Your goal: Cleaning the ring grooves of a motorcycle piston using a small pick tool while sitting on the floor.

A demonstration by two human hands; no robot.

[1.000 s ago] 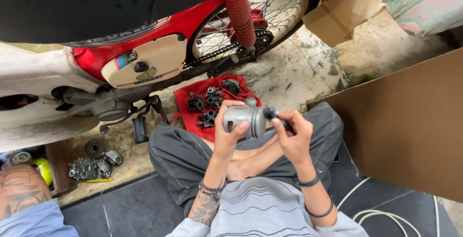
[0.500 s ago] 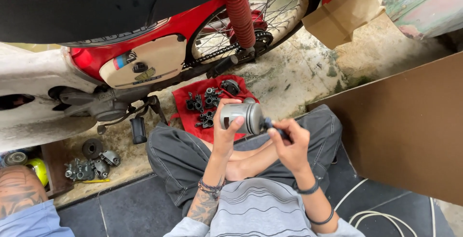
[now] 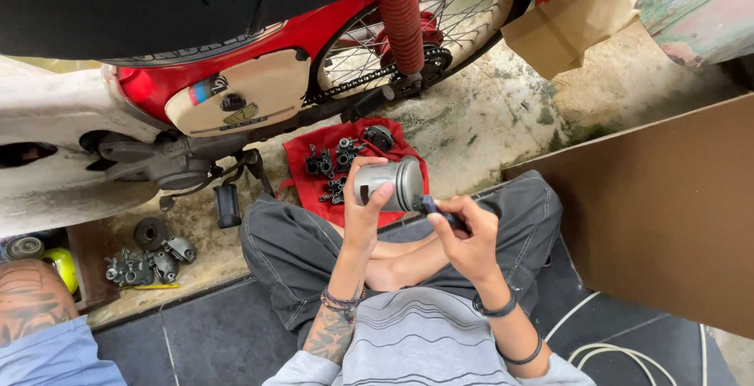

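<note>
A grey metal piston (image 3: 393, 183) is gripped in my left hand (image 3: 367, 205), lying sideways above my crossed legs. My right hand (image 3: 469, 233) holds a small dark tool (image 3: 433, 207) whose tip rests against the piston's right end. Just beyond the piston, a red cloth (image 3: 302, 162) on the concrete carries several small dark engine parts (image 3: 334, 162).
A red and cream motorbike (image 3: 236, 95) stands across the top, rear wheel (image 3: 424, 25) and footpeg (image 3: 228, 205) close by. More engine parts (image 3: 145, 256) lie at left. Another person's knee (image 3: 31, 307) shows at lower left. Brown cardboard (image 3: 667, 205) lies at right, white cable (image 3: 620, 351) at lower right.
Both hands have shifted slightly with the piston, and the right hand has moved along the tool at the piston's end. The view has drifted a little.
</note>
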